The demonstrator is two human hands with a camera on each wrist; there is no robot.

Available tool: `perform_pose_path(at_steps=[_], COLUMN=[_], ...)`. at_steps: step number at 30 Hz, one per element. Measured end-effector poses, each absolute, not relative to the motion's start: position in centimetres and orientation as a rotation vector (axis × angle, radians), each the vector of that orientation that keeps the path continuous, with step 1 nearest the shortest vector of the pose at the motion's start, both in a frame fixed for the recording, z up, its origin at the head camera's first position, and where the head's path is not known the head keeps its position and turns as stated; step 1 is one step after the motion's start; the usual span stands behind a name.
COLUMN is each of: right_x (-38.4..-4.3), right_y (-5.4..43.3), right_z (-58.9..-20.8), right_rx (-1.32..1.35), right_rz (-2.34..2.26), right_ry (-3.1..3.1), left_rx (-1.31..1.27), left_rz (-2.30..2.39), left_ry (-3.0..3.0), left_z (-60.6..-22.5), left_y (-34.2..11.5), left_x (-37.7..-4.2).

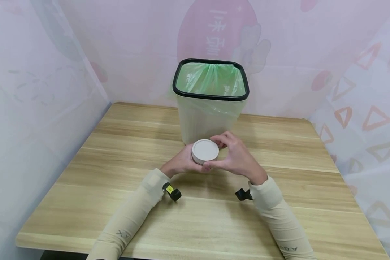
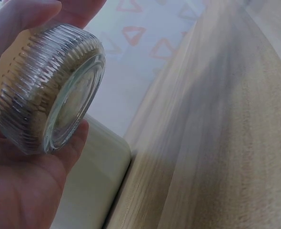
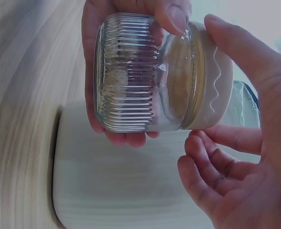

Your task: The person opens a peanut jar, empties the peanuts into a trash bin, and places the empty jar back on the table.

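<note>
A ribbed glass jar (image 3: 128,88) with a pale beige lid (image 1: 205,149) is held up off the table in front of the bin. My left hand (image 1: 183,160) grips the glass body, its fingers wrapped round from behind. On the lid's rim, my right hand (image 1: 236,157) has its thumb on one side and its index finger on the other, with the remaining fingers curled beneath. From the left wrist view, the jar's round glass base (image 2: 76,102) faces outward. Something brownish shows dimly inside; what it is I cannot tell. The lid sits on the jar's mouth.
A pale waste bin (image 1: 211,121) with a black rim and green liner bag (image 1: 211,77) stands on the wooden table (image 1: 117,162), right behind my hands. Printed cloth walls (image 1: 133,54) close in the back and sides.
</note>
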State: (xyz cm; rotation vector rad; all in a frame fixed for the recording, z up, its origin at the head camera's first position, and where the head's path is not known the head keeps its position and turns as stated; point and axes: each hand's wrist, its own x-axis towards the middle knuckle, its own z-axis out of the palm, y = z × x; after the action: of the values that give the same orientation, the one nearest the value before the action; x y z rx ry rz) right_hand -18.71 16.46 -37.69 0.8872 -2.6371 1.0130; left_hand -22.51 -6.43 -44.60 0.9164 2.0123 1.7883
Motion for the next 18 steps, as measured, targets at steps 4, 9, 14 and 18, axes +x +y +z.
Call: perform_pose_path(at_steps=[4, 9, 14, 18], right_x=[-18.73, -18.70, -19.00, -19.20], right_y=[16.37, 16.46, 16.60, 16.79], right_z=[-37.74, -37.91, -38.02, -37.96], right_rx=[0.898, 0.921, 0.958, 0.961], right_rz=[1.034, 1.081, 1.105, 1.108], right_ry=[-2.631, -2.626, -2.606, -2.606], left_rx=[0.916, 0.908, 0.898, 0.890], left_rz=[1.794, 1.790, 1.795, 1.803], left_ry=[2.006, 1.998, 2.012, 2.023], left_z=[-44.63, -44.68, -44.66, -44.67], left_y=[-6.40, -6.47, -6.44, -6.29], left_x=[-22.46, -22.30, -22.38, -22.55])
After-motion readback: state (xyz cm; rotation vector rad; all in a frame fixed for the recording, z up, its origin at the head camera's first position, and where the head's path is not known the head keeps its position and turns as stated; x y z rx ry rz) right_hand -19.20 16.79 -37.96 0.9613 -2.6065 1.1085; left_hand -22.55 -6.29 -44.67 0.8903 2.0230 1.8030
